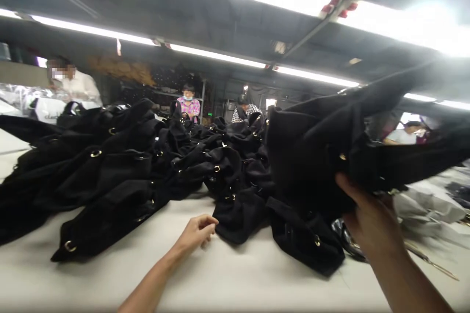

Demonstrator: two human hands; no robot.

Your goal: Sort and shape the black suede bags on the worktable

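My right hand (pixel 370 220) grips a black cloth bag (pixel 304 156) with gold-coloured fittings, raised above the table at the right; motion blurs its far end. My left hand (pixel 198 232) is low over the table with its thumb and fingertips drawn together. Its tips come up to the edge of another black bag (pixel 240 217) in the pile; whether they pinch its cloth cannot be made out. A smaller black piece with a gold ring (pixel 308 242) lies on the table below the raised bag.
A heap of black bags (pixel 125 171) with gold rings spreads across the white table (pixel 220 283). Right of my right hand lie a gold-coloured slender tool (pixel 433 261) and pale crumpled sheeting (pixel 428 205). Several people (pixel 189 105) are farther back.
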